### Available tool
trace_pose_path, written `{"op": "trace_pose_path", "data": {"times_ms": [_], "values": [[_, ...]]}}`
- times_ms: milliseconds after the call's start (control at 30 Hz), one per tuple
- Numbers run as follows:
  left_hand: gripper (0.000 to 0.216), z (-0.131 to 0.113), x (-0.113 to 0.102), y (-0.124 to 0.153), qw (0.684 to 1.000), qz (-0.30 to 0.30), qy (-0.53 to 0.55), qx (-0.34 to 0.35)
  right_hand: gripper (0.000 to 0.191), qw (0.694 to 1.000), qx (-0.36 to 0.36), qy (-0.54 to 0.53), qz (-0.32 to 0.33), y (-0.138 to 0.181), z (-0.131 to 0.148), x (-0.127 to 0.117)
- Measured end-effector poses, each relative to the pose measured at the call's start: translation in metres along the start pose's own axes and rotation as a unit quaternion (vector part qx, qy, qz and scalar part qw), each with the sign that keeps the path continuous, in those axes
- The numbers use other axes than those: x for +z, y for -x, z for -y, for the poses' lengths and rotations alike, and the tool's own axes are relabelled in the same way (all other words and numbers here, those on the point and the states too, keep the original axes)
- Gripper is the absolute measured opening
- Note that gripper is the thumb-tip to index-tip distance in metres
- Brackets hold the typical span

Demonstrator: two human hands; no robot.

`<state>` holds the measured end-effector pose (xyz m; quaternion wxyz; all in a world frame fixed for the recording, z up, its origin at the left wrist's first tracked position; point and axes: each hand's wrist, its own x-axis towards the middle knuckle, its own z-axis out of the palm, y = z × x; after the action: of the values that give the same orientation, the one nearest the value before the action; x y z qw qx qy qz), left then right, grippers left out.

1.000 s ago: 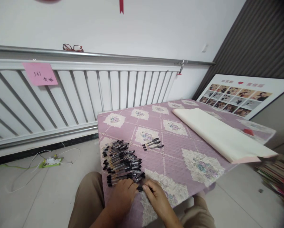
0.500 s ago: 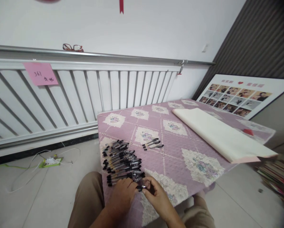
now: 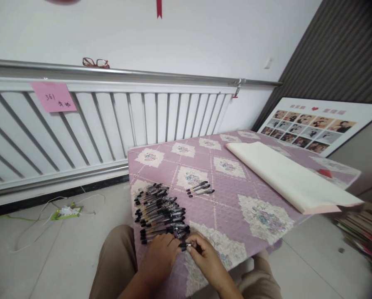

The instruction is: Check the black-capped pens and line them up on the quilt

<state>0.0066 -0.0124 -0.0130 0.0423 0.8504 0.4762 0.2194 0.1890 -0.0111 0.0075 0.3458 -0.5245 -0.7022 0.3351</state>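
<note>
Near the front edge of the cloth-covered table (image 3: 229,207), my two hands meet at one black pen (image 3: 183,246). My left hand (image 3: 161,255) is closed around the pen's barrel, which it mostly hides. At the other end, my right hand (image 3: 204,253) pinches the dark cap with its clip between thumb and fingers. Just beyond my left hand lies a heap of black-capped pens (image 3: 161,209), clear-barrelled and roughly side by side. A small group of pens (image 3: 201,189) rests apart, farther back and to the right.
A cream folded sheet (image 3: 273,174) lies across the table's right side, with a small red item (image 3: 324,172) beside it. Behind stands a white radiator (image 3: 142,116) with glasses (image 3: 95,62) on its pipe. A power strip (image 3: 68,211) is on the floor at left.
Almost nothing differs. The fingers of my right hand have shifted slightly at the pen's cap; both heaps of pens lie as before.
</note>
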Motion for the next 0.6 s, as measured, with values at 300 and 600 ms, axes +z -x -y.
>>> {"op": "trace_pose_path", "data": {"times_ms": [300, 600], "values": [[0.01, 0.0007, 0.0012, 0.001, 1.0, 0.007, -0.003, -0.015, 0.028, 0.999, -0.016, 0.043, -0.013, -0.0037, 0.0016, 0.0065], [0.013, 0.0026, 0.0037, 0.0012, 1.0, -0.009, 0.003, -0.007, 0.013, 1.0, 0.018, -0.014, -0.015, -0.0014, -0.0009, 0.0013]]}}
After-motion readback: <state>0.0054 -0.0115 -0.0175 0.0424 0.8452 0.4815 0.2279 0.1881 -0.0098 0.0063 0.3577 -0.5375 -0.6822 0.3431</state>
